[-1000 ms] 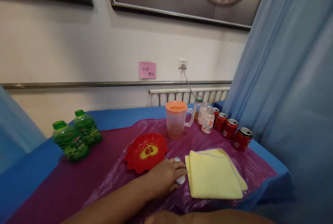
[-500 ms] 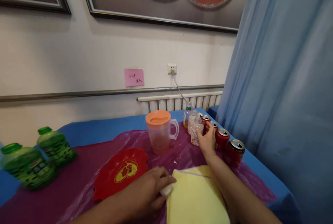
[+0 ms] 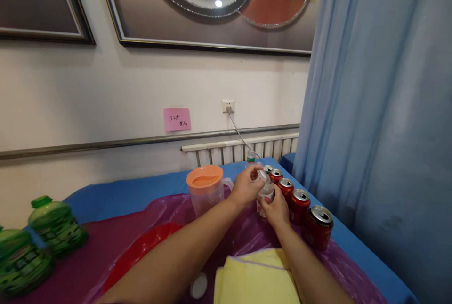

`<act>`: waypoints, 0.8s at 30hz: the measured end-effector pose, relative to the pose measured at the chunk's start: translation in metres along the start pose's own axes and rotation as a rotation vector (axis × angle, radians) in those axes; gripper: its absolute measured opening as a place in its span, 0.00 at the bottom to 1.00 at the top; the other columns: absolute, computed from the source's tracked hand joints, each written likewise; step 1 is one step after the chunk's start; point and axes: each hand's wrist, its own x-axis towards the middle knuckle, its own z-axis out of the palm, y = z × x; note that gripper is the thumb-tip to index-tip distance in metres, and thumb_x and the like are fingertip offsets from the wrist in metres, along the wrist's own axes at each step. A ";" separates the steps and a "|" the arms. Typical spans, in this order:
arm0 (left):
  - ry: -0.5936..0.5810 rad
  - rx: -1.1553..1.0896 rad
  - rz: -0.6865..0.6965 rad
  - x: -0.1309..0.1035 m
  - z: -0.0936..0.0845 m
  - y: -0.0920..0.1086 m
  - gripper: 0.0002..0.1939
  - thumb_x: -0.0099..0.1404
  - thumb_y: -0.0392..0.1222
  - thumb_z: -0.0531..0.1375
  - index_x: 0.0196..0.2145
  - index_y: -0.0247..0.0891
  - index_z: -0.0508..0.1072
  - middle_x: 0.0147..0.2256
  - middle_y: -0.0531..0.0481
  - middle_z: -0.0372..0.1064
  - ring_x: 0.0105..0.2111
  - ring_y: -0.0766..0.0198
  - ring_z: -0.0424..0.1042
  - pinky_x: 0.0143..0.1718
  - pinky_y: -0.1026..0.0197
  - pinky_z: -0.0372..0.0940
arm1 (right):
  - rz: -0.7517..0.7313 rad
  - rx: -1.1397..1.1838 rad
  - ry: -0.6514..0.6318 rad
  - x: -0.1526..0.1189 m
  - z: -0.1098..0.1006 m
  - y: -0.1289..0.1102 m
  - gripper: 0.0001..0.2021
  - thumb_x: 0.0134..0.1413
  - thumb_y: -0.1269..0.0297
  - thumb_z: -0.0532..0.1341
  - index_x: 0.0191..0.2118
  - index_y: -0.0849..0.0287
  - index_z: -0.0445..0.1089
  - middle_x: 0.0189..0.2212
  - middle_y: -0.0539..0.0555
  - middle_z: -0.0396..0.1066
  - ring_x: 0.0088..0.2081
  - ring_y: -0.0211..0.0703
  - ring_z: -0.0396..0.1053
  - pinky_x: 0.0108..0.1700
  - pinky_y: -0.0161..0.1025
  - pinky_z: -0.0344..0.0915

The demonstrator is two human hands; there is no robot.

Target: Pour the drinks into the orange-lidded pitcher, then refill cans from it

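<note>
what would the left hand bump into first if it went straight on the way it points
Most likely the small bottle in the right hand, just past the white cap that the left hand holds; the red cans seem to come next, though depth is hard to judge.

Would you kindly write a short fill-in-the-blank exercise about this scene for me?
1. The left hand holds a small white cap, while the small clear plastic bottle is in the ____ hand.
2. The lid of the translucent plastic pitcher is coloured ____.
3. A loose round white cap lies beside the folded ____ cloth.

Missing words: right; orange; yellow.
</note>
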 end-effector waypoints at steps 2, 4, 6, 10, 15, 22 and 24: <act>0.051 0.029 -0.048 0.011 0.014 -0.011 0.17 0.59 0.33 0.65 0.47 0.37 0.73 0.42 0.47 0.78 0.43 0.60 0.77 0.48 0.58 0.70 | -0.019 -0.006 0.008 -0.001 0.000 0.001 0.31 0.51 0.55 0.62 0.61 0.61 0.65 0.56 0.65 0.73 0.55 0.59 0.71 0.56 0.49 0.66; 0.080 0.072 -0.085 0.015 0.023 -0.020 0.14 0.58 0.34 0.67 0.43 0.37 0.73 0.41 0.47 0.78 0.42 0.59 0.77 0.48 0.57 0.70 | -0.030 -0.002 0.007 -0.002 0.001 0.003 0.31 0.51 0.56 0.62 0.61 0.62 0.65 0.56 0.65 0.72 0.56 0.59 0.71 0.56 0.50 0.66; 0.088 0.117 -0.104 0.014 0.026 -0.024 0.13 0.58 0.36 0.67 0.42 0.37 0.74 0.41 0.46 0.78 0.43 0.57 0.77 0.48 0.56 0.70 | -0.043 0.004 0.008 -0.002 0.002 0.004 0.31 0.51 0.55 0.62 0.61 0.62 0.65 0.56 0.65 0.72 0.56 0.60 0.70 0.56 0.50 0.66; 0.018 0.198 -0.077 0.013 0.022 -0.020 0.16 0.59 0.39 0.66 0.46 0.38 0.76 0.43 0.46 0.78 0.44 0.55 0.77 0.49 0.55 0.69 | -0.051 0.002 -0.001 -0.001 0.002 0.006 0.32 0.51 0.52 0.63 0.60 0.61 0.65 0.56 0.65 0.72 0.56 0.60 0.70 0.56 0.50 0.66; -0.115 0.285 -0.034 0.026 0.012 -0.012 0.16 0.56 0.39 0.68 0.44 0.38 0.80 0.41 0.45 0.79 0.45 0.50 0.76 0.53 0.50 0.67 | -0.033 -0.008 -0.013 0.001 0.000 0.008 0.32 0.51 0.52 0.63 0.60 0.61 0.65 0.55 0.64 0.73 0.55 0.60 0.71 0.55 0.51 0.66; -0.234 0.244 -0.004 0.033 0.015 -0.011 0.15 0.57 0.39 0.67 0.44 0.39 0.80 0.37 0.51 0.79 0.38 0.58 0.77 0.47 0.58 0.71 | -0.032 -0.020 -0.014 0.002 -0.001 0.009 0.33 0.50 0.52 0.64 0.60 0.61 0.64 0.53 0.64 0.74 0.54 0.61 0.71 0.55 0.50 0.66; -0.178 0.250 -0.002 0.030 0.018 -0.013 0.16 0.56 0.42 0.69 0.43 0.38 0.79 0.41 0.46 0.78 0.44 0.53 0.76 0.53 0.51 0.69 | -0.053 -0.022 -0.023 0.001 -0.001 0.009 0.34 0.49 0.51 0.65 0.61 0.62 0.64 0.54 0.65 0.73 0.55 0.61 0.70 0.56 0.51 0.65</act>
